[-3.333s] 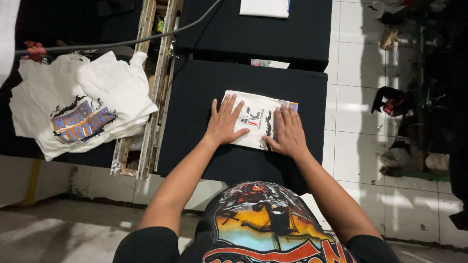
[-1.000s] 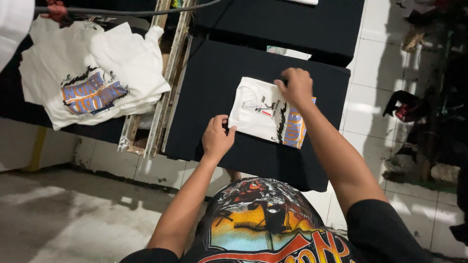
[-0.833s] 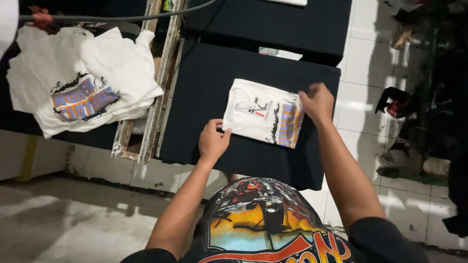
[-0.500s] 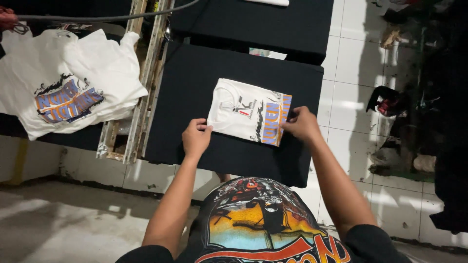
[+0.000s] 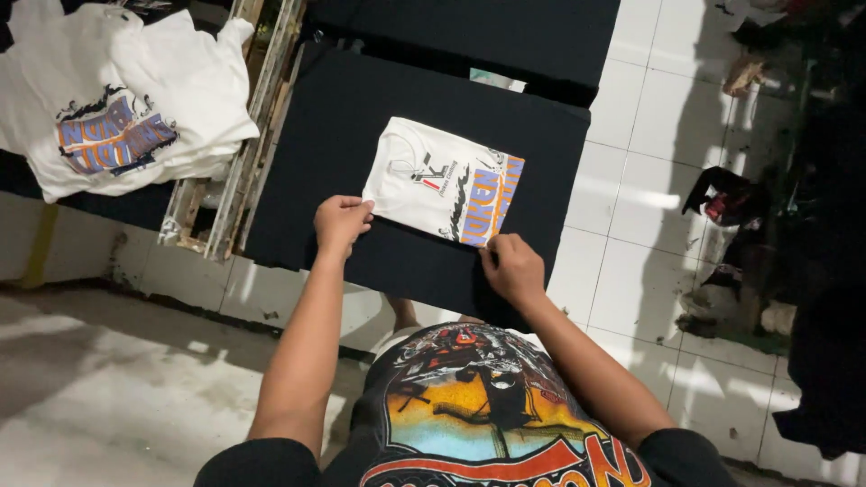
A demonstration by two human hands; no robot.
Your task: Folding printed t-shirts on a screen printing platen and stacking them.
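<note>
A folded white T-shirt [image 5: 442, 180] with an orange and purple print lies on a black board [image 5: 361, 108] in front of me. My left hand [image 5: 342, 221] pinches its near left corner with curled fingers. At the near right corner my right hand [image 5: 511, 267] grips the shirt's edge the same way. Both forearms reach forward from my printed black shirt at the bottom of the view.
A pile of unfolded white printed shirts [image 5: 117, 99] lies on another dark surface at the upper left. A wooden frame [image 5: 234, 171] runs between the two boards. White floor tiles [image 5: 631, 180] lie to the right, with dark clothing and clutter [image 5: 740, 207] at the far right.
My right hand has come down from the shirt's far right side to its near right corner. My left hand stays at the near left corner. The shirt remains folded on the board.
</note>
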